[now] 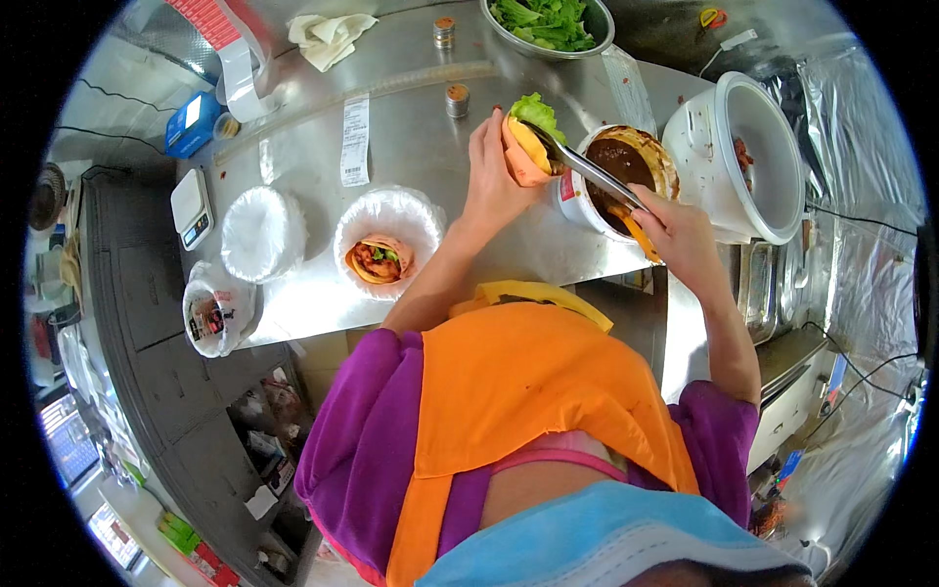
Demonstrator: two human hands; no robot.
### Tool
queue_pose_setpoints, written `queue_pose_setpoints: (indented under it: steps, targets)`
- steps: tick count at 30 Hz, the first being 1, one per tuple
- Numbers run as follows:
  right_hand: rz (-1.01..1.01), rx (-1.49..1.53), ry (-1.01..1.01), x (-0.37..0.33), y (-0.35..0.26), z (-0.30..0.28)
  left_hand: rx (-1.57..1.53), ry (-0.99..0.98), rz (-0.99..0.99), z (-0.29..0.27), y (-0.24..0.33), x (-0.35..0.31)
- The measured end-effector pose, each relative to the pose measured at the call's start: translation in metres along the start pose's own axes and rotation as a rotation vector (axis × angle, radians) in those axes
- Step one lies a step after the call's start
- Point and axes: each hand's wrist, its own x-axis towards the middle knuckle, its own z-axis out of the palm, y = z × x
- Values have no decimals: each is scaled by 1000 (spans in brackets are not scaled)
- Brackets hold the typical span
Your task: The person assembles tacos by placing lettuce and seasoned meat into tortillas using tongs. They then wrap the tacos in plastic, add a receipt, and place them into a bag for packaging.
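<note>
The wrap (526, 155) is up off the bench (303, 127), just beside the brown sauce tub (575, 203), with lettuce (540, 113) standing out of its open top. From where I stand, the left grip (496, 178) is curled around its side; I'd hold it that firmly and no harder, so the soft roll neither opens nor squashes. The right grip (677, 227) is pinched on the metal tongs (603, 178), whose tips reach the wrap's mouth; whether they are closed on anything, I can't tell. Best to work them along the inside, I think, since a sideways poke could tear the roll or drag the leaf out. Farther left, another filled wrap (380, 260) sits in a plastic-lined bowl (423, 211), well apart.
</note>
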Motion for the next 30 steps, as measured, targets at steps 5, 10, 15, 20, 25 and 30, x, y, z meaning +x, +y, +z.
queue_pose_setpoints:
  steps: [5,10,15,20,25,30]
  targets:
    - [62,71,-27,-18,9,-13,37,-15,37,3,-2,0]
    - [92,55,93,-43,-5,-53,34,-13,80,-14,0,7]
    - [120,95,214,-45,-21,-56,41,-88,137,-15,11,15]
    - [175,6,166,-52,-6,-51,13,-79,162,-2,27,22]
    - [210,141,342,-96,45,-80,73,-147,166,13,37,26]
    - [463,-56,644,-114,117,-143,-186,-243,26,30,43,33]
